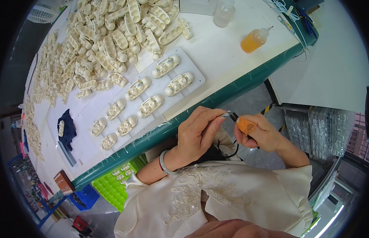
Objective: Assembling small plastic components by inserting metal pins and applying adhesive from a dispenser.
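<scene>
My left hand (195,133) is raised just off the table's edge, thumb and fingertips pinched on a small greyish, shiny piece (225,114) too small to name. Close beside it, my right hand (265,133) grips an orange-handled tool (246,125) with a black two-pronged tip. The tip points at the small piece; whether they touch, I cannot tell. On the table behind my left hand lies a white board (194,81) carrying two rows of oval cream plastic parts (150,105) with small round pieces in them.
A large heap of loose cream parts (121,39) covers the table's far left. Beyond the board stand a bottle of orange liquid (254,40) and a clear bottle (224,14). A dark blue cloth (67,129) lies at left. Below the table edge is a green tray (109,186).
</scene>
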Demonstrator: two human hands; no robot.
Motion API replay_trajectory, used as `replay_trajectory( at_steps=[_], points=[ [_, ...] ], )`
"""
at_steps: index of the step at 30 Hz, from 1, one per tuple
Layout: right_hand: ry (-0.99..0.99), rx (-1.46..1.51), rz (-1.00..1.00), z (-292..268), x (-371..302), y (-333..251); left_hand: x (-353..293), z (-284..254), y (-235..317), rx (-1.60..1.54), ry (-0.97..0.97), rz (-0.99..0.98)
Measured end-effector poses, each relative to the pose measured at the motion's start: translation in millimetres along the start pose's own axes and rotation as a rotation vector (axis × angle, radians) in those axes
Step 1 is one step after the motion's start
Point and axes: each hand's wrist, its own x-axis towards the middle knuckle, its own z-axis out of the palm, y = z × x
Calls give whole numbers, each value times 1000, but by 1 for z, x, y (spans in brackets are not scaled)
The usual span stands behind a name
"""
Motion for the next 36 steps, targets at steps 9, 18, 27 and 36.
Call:
replay_trajectory(
  at_steps=[9, 18, 27, 36],
  points=[
    [-179, 18, 47, 2, -3, 3, 3, 1, 0, 8, -16, -48],
    [273, -346, 101, -64, -43, -25, -1, -9, 7, -252, -67, -305],
    [1037, -1198, -430, -235, 55, -13, -10, -57, 24, -745, -388, -465],
    [1327, -1029, -462, -135, 25, -27, -54, -118, 49, -873, 11, -498]
  ],
)
